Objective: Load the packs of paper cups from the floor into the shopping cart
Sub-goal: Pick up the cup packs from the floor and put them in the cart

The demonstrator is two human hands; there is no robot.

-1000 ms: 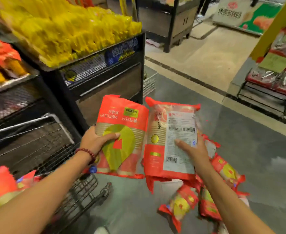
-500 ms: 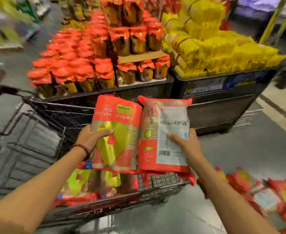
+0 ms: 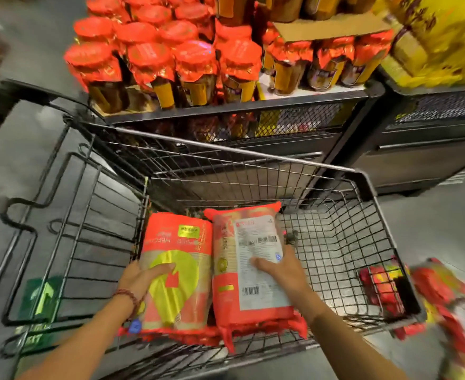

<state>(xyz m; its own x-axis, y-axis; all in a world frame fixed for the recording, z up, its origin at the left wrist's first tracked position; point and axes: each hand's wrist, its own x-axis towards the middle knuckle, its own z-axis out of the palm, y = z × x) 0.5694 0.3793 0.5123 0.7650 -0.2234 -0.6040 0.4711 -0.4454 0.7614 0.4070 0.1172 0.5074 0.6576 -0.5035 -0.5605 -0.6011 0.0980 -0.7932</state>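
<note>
Two orange packs of paper cups are side by side inside the black wire shopping cart (image 3: 368, 187). My left hand (image 3: 140, 278) grips the left pack (image 3: 179, 242), which has a yellow-green shape on its front. My right hand (image 3: 283, 270) holds the right pack (image 3: 242, 242), label side up, thumb across the white label. Both packs lie low in the basket on top of other orange packs whose edges show beneath. More packs (image 3: 445, 292) lie blurred on the floor at the right, outside the cart.
A display shelf of jars with red foil caps (image 3: 149, 61) stands just beyond the cart. Yellow packaged goods (image 3: 439, 37) fill the bin at the upper right. The folded child seat (image 3: 69, 242) of the cart is at left. Grey floor surrounds the cart.
My view swung left from the floor to the cart. Both hands carried the two packs over the cart's rim and lowered them into the basket.
</note>
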